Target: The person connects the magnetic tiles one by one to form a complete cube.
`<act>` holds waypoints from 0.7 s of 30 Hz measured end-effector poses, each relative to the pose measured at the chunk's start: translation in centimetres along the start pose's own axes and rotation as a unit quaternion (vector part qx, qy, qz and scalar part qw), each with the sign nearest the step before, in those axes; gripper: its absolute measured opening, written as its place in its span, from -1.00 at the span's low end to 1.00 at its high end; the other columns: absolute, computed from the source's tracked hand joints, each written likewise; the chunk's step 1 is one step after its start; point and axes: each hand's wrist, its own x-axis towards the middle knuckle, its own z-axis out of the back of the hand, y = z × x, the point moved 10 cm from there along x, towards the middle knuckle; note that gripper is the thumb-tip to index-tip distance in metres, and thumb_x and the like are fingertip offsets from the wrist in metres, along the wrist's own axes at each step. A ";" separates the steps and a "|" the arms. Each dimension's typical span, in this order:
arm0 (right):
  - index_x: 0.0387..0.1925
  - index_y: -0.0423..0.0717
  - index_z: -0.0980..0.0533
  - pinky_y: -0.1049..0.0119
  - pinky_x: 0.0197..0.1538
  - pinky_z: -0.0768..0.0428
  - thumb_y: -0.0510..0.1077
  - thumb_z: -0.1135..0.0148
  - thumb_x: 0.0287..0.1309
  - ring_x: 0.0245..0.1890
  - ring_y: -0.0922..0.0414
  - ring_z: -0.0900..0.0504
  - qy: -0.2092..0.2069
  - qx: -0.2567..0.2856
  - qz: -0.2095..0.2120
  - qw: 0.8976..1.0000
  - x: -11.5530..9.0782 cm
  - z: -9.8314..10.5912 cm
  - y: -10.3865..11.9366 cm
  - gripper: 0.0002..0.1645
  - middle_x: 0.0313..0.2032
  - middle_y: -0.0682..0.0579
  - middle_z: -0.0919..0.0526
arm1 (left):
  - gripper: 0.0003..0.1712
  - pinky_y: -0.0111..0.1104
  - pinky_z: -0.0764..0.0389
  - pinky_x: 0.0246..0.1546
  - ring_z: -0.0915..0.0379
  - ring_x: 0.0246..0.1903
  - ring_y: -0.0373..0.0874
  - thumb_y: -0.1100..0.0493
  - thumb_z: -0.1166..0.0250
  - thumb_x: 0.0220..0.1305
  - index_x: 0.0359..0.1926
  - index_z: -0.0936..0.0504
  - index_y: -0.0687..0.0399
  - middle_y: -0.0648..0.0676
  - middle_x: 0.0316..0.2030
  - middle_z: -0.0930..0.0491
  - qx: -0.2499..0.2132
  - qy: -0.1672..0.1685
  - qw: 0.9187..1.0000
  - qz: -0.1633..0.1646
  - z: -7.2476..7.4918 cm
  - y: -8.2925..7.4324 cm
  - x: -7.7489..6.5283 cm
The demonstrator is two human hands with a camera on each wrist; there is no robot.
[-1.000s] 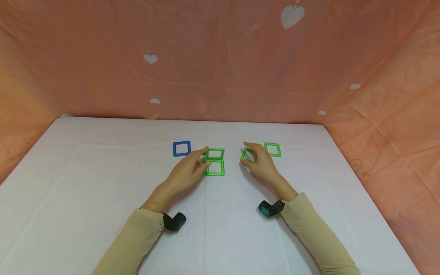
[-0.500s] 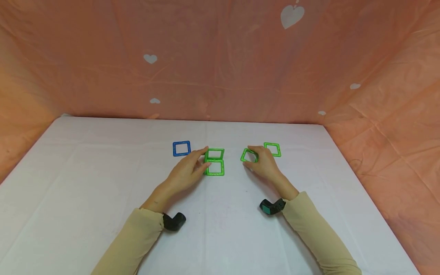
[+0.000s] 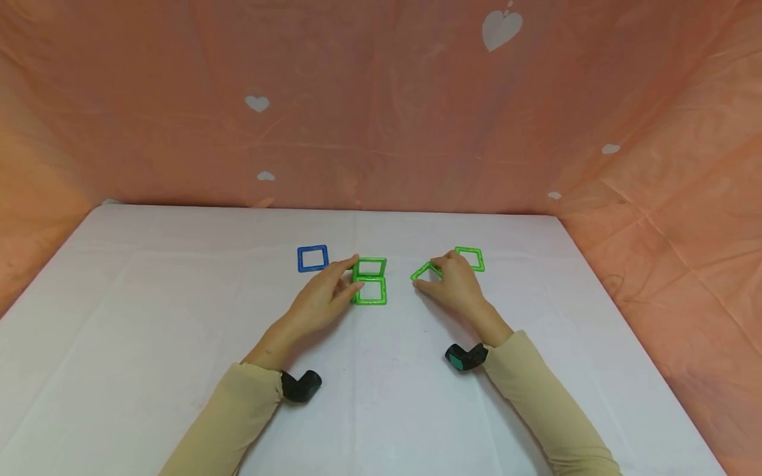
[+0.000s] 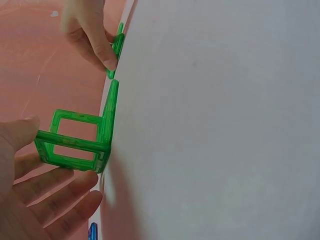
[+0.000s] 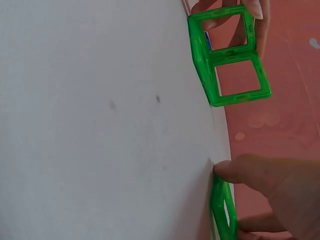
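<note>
My left hand (image 3: 321, 294) holds several joined green square magnetic tiles (image 3: 372, 302) between thumb and fingers, near the middle of the white table. In the left wrist view these tiles (image 4: 107, 125) form a partly boxed shape with openings, and one tile slopes outward. To the right, my right hand (image 3: 457, 284) pinches a single green square magnetic tile (image 3: 421, 270) by its edges, tilted up from the cloth. The right wrist view shows this tile (image 5: 218, 205) nearly edge-on beneath the thumb, partly hidden by the fingers. A gap separates it from the joined tiles.
One blue square tile (image 3: 313, 269) lies flat behind my left hand. Another green square tile (image 3: 481, 260) lies just beyond my right hand, partly covered by it. An orange curtain (image 3: 381, 132) with pale hearts rises behind the white table (image 3: 381, 410).
My right hand first shifts slightly right, then its thumb moves left and the green tile tips up, looking narrower from above. My left hand keeps the joined tiles still.
</note>
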 end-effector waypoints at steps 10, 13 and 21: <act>-0.02 -0.35 -0.58 0.09 -0.13 -0.52 0.05 -0.50 -0.12 -0.18 -0.07 -0.55 -0.041 0.024 0.022 0.999 -0.1 0.7 0.5 -0.31 -0.20 -0.20 -0.56 | -0.37 -0.24 -0.47 -0.23 -0.43 -0.25 -0.07 0.07 -0.14 0.40 0.39 -0.26 0.20 0.17 -0.05 -0.52 0.002 0.003 1.000 0.007 -0.1 0.2 0.0; -0.04 -0.31 -0.60 0.12 -0.17 -0.53 0.01 -0.51 -0.13 -0.21 -0.05 -0.57 -0.051 0.065 0.039 0.996 0.0 0.7 0.8 -0.36 -0.22 -0.17 -0.58 | -0.37 -0.22 -0.48 -0.21 -0.43 -0.24 -0.06 0.07 -0.13 0.40 0.39 -0.25 0.19 0.17 -0.04 -0.52 0.000 0.002 1.000 0.010 -0.1 0.3 -0.1; -0.04 -0.27 -0.60 0.13 -0.16 -0.58 -0.04 -0.52 -0.16 -0.22 -0.04 -0.60 -0.065 0.143 0.070 0.985 0.1 0.7 1.2 -0.39 -0.21 -0.16 -0.60 | -0.37 -0.23 -0.48 -0.19 -0.43 -0.22 -0.07 0.04 -0.11 0.41 0.40 -0.24 0.16 0.17 0.01 -0.51 -0.003 0.005 1.000 0.017 -0.2 0.4 -0.1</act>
